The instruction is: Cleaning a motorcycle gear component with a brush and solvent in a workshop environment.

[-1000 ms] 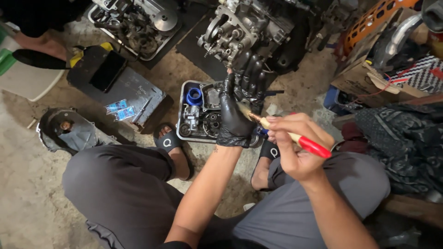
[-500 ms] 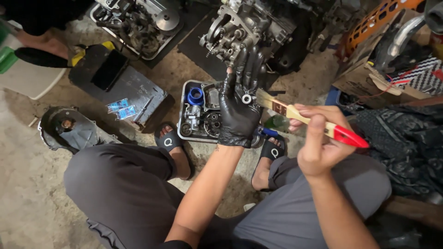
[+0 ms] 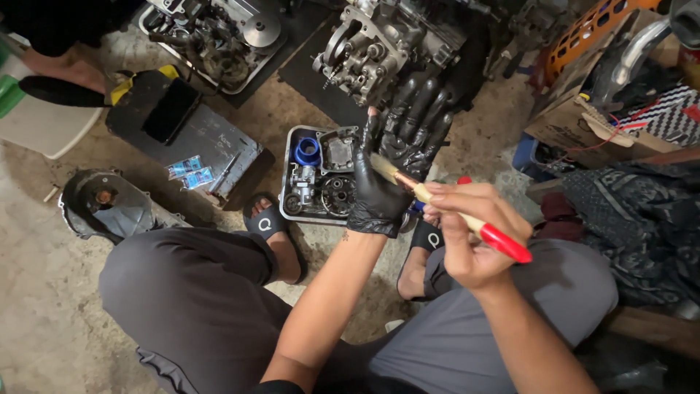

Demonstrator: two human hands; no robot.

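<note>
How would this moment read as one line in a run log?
left hand: black glove, raised, palm up | right hand: bare, holds paintbrush, bristles on gloved palm | below: metal tray of engine parts | posture: squatting

Our black-gloved left hand [image 3: 397,157] and bare right hand [image 3: 470,230] crowd the gap above the shallow grey metal parts tray [image 3: 288,179], and the grey engine block [image 3: 379,47] walls off the far side. We find bare dirt floor [image 3: 44,292] open on the left, past the round dark metal cover [image 3: 106,204]. Rightward, a brown cardboard box [image 3: 576,128] and dark patterned cloth [image 3: 634,219] block passage.
</note>
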